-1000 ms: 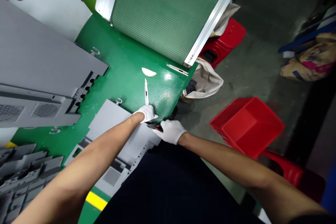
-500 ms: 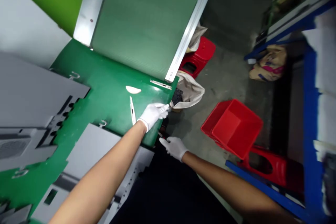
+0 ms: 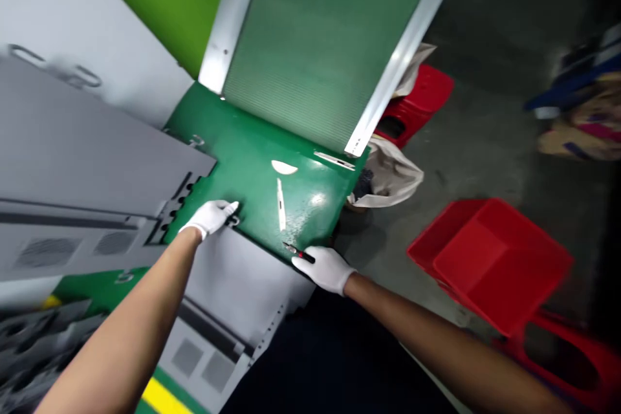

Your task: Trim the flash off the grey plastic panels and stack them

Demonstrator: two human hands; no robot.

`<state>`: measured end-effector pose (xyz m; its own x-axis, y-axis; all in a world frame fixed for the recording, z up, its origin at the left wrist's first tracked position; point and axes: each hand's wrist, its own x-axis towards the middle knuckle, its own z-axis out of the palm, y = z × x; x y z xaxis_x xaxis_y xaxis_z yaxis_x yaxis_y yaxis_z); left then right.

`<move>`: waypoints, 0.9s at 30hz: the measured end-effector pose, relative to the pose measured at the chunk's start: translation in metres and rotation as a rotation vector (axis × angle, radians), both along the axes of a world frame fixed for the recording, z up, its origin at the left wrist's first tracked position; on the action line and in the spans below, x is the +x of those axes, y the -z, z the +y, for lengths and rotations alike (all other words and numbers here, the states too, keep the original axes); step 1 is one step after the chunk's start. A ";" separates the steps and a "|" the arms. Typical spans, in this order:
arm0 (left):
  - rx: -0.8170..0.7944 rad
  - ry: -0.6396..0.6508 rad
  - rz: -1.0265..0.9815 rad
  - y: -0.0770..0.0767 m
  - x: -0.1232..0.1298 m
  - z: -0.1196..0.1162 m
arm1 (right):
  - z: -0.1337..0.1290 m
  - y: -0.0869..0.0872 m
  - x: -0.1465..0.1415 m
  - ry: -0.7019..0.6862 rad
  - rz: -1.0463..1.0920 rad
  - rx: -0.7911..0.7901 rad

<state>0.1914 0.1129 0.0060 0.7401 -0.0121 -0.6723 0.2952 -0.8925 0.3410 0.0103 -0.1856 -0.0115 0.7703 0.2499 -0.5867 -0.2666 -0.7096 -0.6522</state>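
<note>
My left hand (image 3: 208,218), in a white glove, lies open at the edge of a green-painted panel (image 3: 252,162). It is beside a small hook-shaped cutout (image 3: 233,221) and a grey perforated sheet (image 3: 233,278). My right hand (image 3: 327,270), also gloved, is shut on a small red-and-black pointed tool (image 3: 298,252) at the panel's lower edge. On the green surface between my hands lies a slim white-and-silver blade-like strip (image 3: 281,205). Above it are a white half-moon piece (image 3: 284,167) and a thin metal strip (image 3: 334,160).
A ribbed green panel with an aluminium frame (image 3: 315,45) rises beyond the green surface. Grey vented panels (image 3: 72,207) lie to the left. On the concrete floor at right are a tilted red crate (image 3: 490,265), a red stool (image 3: 417,100) and a white sack (image 3: 388,178).
My left hand has moved left, away from the white strip, to the panel edge. My right hand has moved up to the panel's lower edge, and the red tool now shows in it.
</note>
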 end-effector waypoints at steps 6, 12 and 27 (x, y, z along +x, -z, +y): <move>-0.151 -0.008 0.087 0.018 -0.011 0.031 | 0.098 0.000 0.076 -0.228 0.051 -0.019; -0.232 -0.030 0.122 0.019 -0.012 0.034 | 0.130 0.004 0.101 -0.250 0.104 -0.091; -0.321 -0.087 0.125 0.028 -0.015 0.045 | 0.134 0.015 0.101 -0.270 0.071 -0.088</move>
